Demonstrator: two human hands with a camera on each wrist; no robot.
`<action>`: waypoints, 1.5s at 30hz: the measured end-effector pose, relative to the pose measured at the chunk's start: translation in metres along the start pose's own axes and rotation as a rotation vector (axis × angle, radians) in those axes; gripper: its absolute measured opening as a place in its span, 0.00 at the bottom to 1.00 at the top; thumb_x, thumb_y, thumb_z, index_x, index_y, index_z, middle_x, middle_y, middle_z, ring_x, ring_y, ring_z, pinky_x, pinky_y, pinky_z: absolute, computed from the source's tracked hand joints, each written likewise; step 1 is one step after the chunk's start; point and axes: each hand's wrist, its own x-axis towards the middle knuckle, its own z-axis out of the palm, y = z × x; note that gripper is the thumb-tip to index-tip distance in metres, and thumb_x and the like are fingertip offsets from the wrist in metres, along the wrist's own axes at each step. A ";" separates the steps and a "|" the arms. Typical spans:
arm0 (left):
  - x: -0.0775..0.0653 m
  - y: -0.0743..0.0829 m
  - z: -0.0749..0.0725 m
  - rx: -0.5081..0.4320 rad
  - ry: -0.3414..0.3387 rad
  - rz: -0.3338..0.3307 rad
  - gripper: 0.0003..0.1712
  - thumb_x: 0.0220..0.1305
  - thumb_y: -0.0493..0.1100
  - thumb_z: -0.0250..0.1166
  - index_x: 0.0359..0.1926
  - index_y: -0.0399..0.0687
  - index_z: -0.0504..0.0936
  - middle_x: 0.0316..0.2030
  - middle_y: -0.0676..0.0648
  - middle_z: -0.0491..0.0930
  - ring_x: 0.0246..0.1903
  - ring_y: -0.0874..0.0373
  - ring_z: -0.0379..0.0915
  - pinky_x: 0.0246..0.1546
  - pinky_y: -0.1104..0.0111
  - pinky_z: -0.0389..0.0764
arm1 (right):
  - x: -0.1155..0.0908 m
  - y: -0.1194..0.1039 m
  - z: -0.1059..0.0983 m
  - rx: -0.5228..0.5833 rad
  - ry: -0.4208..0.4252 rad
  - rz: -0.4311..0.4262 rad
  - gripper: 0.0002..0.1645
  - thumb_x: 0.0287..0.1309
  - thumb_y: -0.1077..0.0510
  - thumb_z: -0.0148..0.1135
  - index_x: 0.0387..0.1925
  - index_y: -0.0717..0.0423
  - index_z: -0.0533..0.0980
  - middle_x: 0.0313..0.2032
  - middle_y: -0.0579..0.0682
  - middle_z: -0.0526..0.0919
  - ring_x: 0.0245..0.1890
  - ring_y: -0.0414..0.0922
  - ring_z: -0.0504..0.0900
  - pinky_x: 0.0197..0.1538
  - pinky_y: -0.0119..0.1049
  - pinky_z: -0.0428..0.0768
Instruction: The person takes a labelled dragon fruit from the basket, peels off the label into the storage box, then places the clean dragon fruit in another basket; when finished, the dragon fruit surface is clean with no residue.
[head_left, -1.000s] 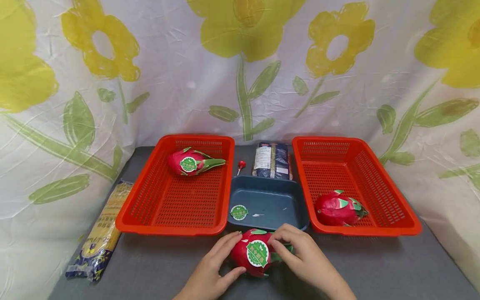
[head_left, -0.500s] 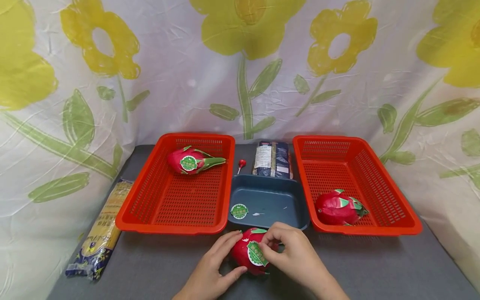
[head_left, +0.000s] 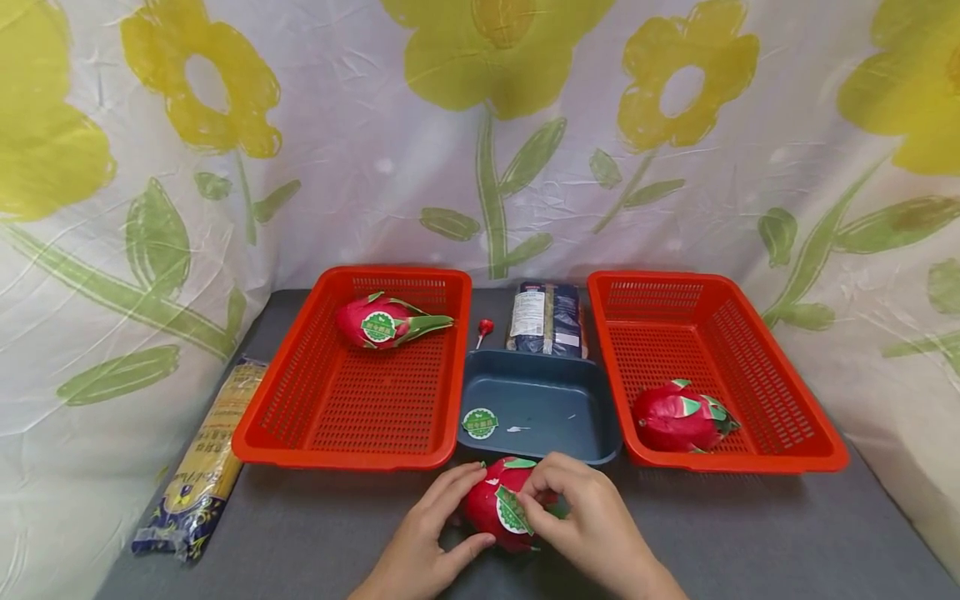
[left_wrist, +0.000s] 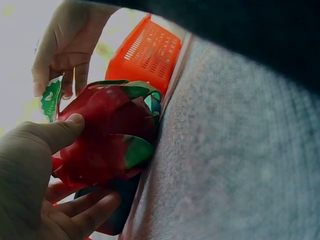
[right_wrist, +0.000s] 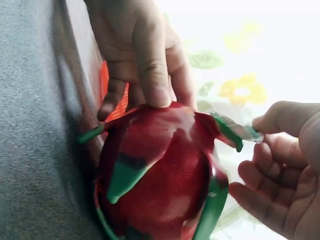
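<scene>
A red dragon fruit [head_left: 482, 507] with green-tipped scales lies on the grey cloth in front of the blue tray. My left hand [head_left: 429, 532] grips its left end, thumb on the near side and fingers on the far side. A round green-and-white sticker [head_left: 512, 512] is on the fruit's top; its right edge is lifted and folded over. Thumb and forefinger of my right hand [head_left: 585, 517] pinch that lifted edge. In the left wrist view the sticker [left_wrist: 51, 100] stands up off the red skin [left_wrist: 102, 142]. The right wrist view shows the pinch beside the fruit [right_wrist: 160, 185].
Behind is the blue tray [head_left: 540, 383], with another green sticker [head_left: 480, 423] stuck inside. Red baskets, left [head_left: 352, 458] and right [head_left: 750, 461], each hold a dragon fruit. A lollipop [head_left: 484, 328], a dark food packet [head_left: 547, 321] and a pasta bag [head_left: 206, 458] lie around.
My right hand has moved left from the fruit's leafy end and now pinches the sticker. The sticker, flat one second ago, is partly peeled and folded. My left hand keeps its hold.
</scene>
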 end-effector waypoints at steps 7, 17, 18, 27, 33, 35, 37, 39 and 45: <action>0.000 -0.003 0.000 -0.021 0.023 0.018 0.43 0.60 0.55 0.75 0.74 0.67 0.68 0.69 0.55 0.68 0.57 0.54 0.70 0.44 0.69 0.84 | -0.004 0.007 0.004 0.051 0.025 -0.143 0.14 0.55 0.64 0.76 0.30 0.41 0.81 0.35 0.33 0.80 0.33 0.34 0.78 0.36 0.34 0.84; 0.001 -0.003 0.001 -0.042 0.030 0.027 0.42 0.61 0.54 0.76 0.74 0.67 0.68 0.69 0.55 0.68 0.57 0.56 0.70 0.44 0.68 0.83 | 0.003 0.001 -0.007 0.234 0.096 -0.222 0.12 0.59 0.67 0.72 0.36 0.47 0.82 0.37 0.43 0.83 0.36 0.41 0.81 0.39 0.34 0.84; 0.001 -0.002 0.001 -0.046 0.026 0.017 0.42 0.61 0.54 0.76 0.74 0.67 0.68 0.69 0.56 0.68 0.58 0.56 0.70 0.45 0.68 0.83 | 0.006 -0.001 -0.010 0.234 0.117 -0.194 0.12 0.59 0.68 0.72 0.36 0.47 0.82 0.37 0.43 0.83 0.36 0.42 0.81 0.39 0.35 0.85; 0.002 0.003 -0.001 -0.074 0.000 -0.071 0.42 0.59 0.55 0.77 0.72 0.72 0.69 0.68 0.59 0.67 0.61 0.54 0.67 0.48 0.67 0.83 | 0.043 0.007 -0.026 0.282 0.210 0.257 0.06 0.62 0.59 0.72 0.39 0.55 0.82 0.34 0.49 0.84 0.35 0.49 0.82 0.38 0.37 0.85; 0.001 0.002 -0.001 -0.078 -0.014 -0.109 0.42 0.58 0.56 0.77 0.72 0.73 0.69 0.68 0.58 0.67 0.62 0.54 0.67 0.49 0.68 0.83 | 0.072 0.036 -0.018 0.196 0.119 0.418 0.10 0.64 0.56 0.70 0.42 0.57 0.81 0.32 0.52 0.83 0.33 0.54 0.83 0.37 0.38 0.85; 0.001 0.001 -0.002 -0.078 -0.013 -0.110 0.42 0.58 0.57 0.77 0.72 0.73 0.69 0.68 0.59 0.67 0.62 0.55 0.67 0.49 0.68 0.82 | 0.080 0.044 -0.013 0.148 0.100 0.444 0.10 0.64 0.57 0.69 0.42 0.59 0.81 0.31 0.52 0.83 0.31 0.52 0.83 0.36 0.37 0.84; 0.001 0.001 -0.002 -0.078 -0.007 -0.096 0.42 0.58 0.57 0.77 0.72 0.73 0.69 0.68 0.59 0.68 0.62 0.55 0.68 0.49 0.68 0.83 | 0.086 0.052 -0.007 0.089 0.090 0.461 0.09 0.64 0.58 0.69 0.41 0.60 0.81 0.30 0.51 0.83 0.29 0.49 0.81 0.34 0.35 0.82; 0.001 0.000 -0.001 -0.073 0.001 -0.075 0.41 0.58 0.57 0.77 0.71 0.72 0.70 0.68 0.59 0.68 0.61 0.55 0.68 0.48 0.68 0.83 | 0.089 0.060 -0.002 0.028 0.078 0.482 0.09 0.63 0.58 0.70 0.40 0.60 0.82 0.28 0.49 0.83 0.27 0.45 0.79 0.32 0.35 0.79; 0.000 -0.003 0.000 -0.076 0.005 -0.038 0.41 0.60 0.56 0.76 0.72 0.69 0.70 0.68 0.56 0.68 0.60 0.53 0.69 0.46 0.67 0.84 | 0.093 0.080 0.011 -0.073 -0.035 0.569 0.09 0.58 0.59 0.73 0.37 0.59 0.82 0.26 0.48 0.82 0.27 0.44 0.77 0.33 0.38 0.76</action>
